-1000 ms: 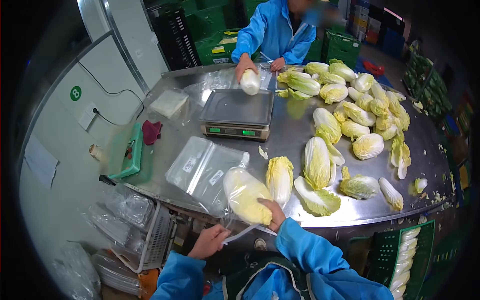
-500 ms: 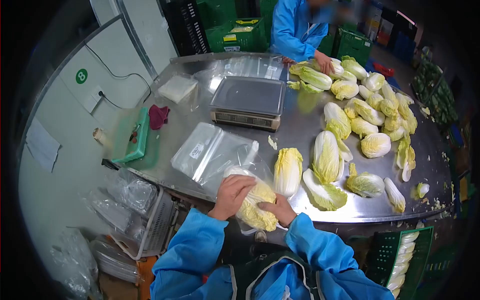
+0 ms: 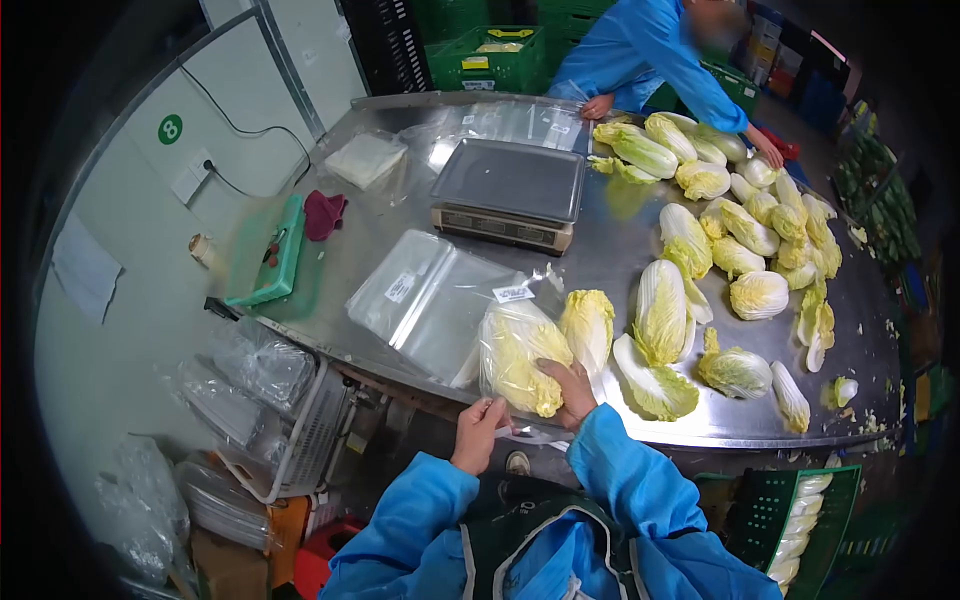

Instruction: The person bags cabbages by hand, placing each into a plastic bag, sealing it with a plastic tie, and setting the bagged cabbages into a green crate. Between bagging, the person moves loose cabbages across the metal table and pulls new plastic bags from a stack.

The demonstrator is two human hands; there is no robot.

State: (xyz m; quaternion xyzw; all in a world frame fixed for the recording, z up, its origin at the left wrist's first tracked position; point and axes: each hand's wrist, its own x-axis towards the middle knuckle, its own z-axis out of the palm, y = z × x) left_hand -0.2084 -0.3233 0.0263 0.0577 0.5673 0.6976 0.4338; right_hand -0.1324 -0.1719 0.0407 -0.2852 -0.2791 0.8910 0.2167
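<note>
The cabbage (image 3: pixel 522 355) sits at lower centre of the frame, inside a clear bag (image 3: pixel 489 345), at the table's near edge; I can't tell how much weight the table (image 3: pixel 612 245) bears. My right hand (image 3: pixel 573 392) grasps its lower right side through or beside the film, thumb across the leaves. My left hand (image 3: pixel 478 435) is closed, fingertips apparently pinching the bag's loose edge.

I'd judge the head fairly heavy and firm at the core, but its crinkled outer leaves soft and easily torn, and the film slippery. A spread palm under the body should hold better than fingertips on plastic or leaf tips.

Just right of it lies another cabbage (image 3: pixel 588 325); to its left, a stack of flat bags (image 3: pixel 410 300). The scale (image 3: pixel 508 180) stands at upper centre. A cabbage pile (image 3: pixel 745 240) fills the upper right, where a co-worker's hand (image 3: pixel 766 148) reaches in.
</note>
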